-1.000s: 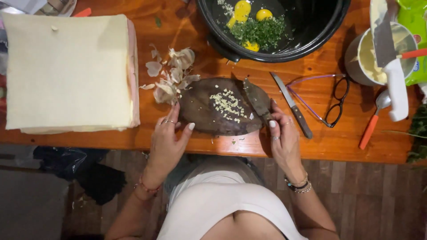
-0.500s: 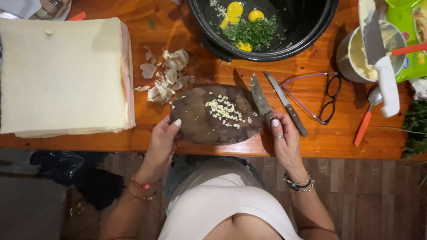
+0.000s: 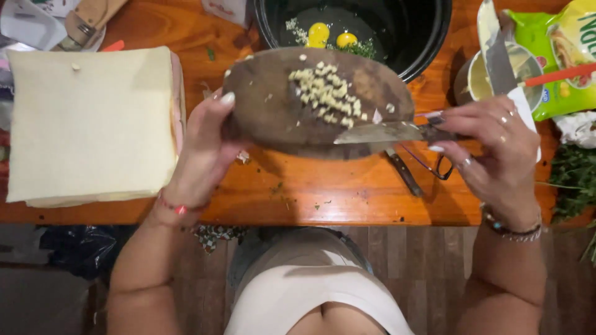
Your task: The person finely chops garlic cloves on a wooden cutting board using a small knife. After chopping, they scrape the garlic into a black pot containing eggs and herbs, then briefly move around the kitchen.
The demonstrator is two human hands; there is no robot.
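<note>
Hands: left (image 3: 208, 139) under one board (image 3: 279, 105), right (image 3: 490, 146) gripping one knife (image 3: 388, 132).

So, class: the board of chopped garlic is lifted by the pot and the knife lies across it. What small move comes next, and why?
Probably sweep the knife in the right hand across the board, which the left hand holds, pushing the chopped garlic over the far edge into the black pot, where egg yolks and herbs lie just beyond.

My arms are bare to the shoulder; I wear a white sleeveless top. My left hand (image 3: 208, 139) has pale polished nails and a thin red-beaded bracelet at the wrist. My right hand (image 3: 490, 146) carries 3 silver rings, pale nails and a silver chain bracelet.
</note>
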